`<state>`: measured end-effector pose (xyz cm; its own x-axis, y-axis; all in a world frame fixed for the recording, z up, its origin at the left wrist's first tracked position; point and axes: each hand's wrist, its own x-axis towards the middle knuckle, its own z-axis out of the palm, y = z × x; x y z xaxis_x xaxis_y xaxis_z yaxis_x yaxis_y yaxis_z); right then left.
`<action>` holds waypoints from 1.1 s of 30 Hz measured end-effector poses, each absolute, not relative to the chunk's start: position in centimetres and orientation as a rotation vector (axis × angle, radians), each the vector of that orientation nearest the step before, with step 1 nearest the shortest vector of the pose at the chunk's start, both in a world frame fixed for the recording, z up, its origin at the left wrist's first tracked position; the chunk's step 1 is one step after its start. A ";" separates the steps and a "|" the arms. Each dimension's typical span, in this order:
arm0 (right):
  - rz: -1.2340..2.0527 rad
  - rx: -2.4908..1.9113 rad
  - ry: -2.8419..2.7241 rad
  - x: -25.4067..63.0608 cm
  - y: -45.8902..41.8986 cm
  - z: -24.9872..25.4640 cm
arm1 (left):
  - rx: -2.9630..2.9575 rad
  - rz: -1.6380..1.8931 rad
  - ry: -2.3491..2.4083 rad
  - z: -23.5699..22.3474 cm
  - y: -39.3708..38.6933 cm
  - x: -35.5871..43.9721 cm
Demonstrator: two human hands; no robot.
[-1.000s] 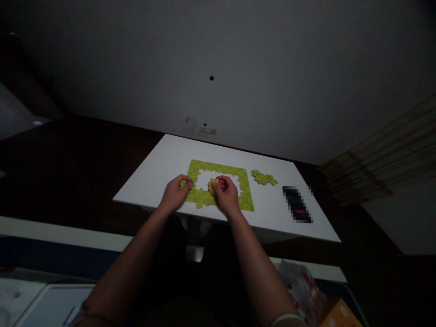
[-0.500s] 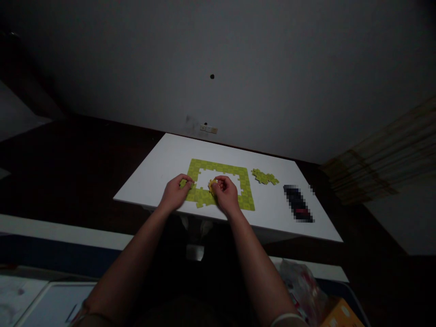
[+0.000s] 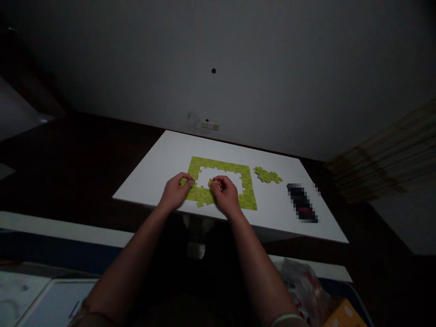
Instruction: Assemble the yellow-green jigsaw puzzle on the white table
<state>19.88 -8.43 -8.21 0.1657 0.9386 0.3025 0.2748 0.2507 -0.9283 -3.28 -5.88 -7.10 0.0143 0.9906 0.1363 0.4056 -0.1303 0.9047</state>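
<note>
A green jigsaw puzzle (image 3: 221, 162) lies on the white table as a rectangular border around a bare middle. My right hand (image 3: 225, 193) is closed, pinching a yellowish puzzle piece (image 3: 211, 182) above the lower part of the opening. At the border's left side, my left hand (image 3: 176, 190) curls its thumb and fingertips together around a green puzzle piece (image 3: 183, 182); the fingers hide part of it. Between my hands, a green piece (image 3: 201, 201) juts out past the border's near edge.
Several loose green pieces (image 3: 267, 175) lie in a small heap to the right of the puzzle. Farther right is a dark, pixelated object (image 3: 302, 203) on the white table (image 3: 143, 181). A plastic bag (image 3: 303, 284) and an orange box (image 3: 345, 314) are at lower right.
The view has shifted slightly. My right hand has turned the yellowish piece a little, so less of it shows. My left hand stays at the puzzle's left side.
</note>
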 end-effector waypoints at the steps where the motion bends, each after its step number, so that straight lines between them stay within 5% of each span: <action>1: 0.718 -1.259 -1.356 19.9 -8.4 -8.2 | 1.615 1.090 1.460 -7.1 -5.9 -3.3; 33: 0.550 -1.249 -1.498 20.0 -8.5 -7.2 | 1.626 1.103 1.479 -6.4 -6.0 -3.1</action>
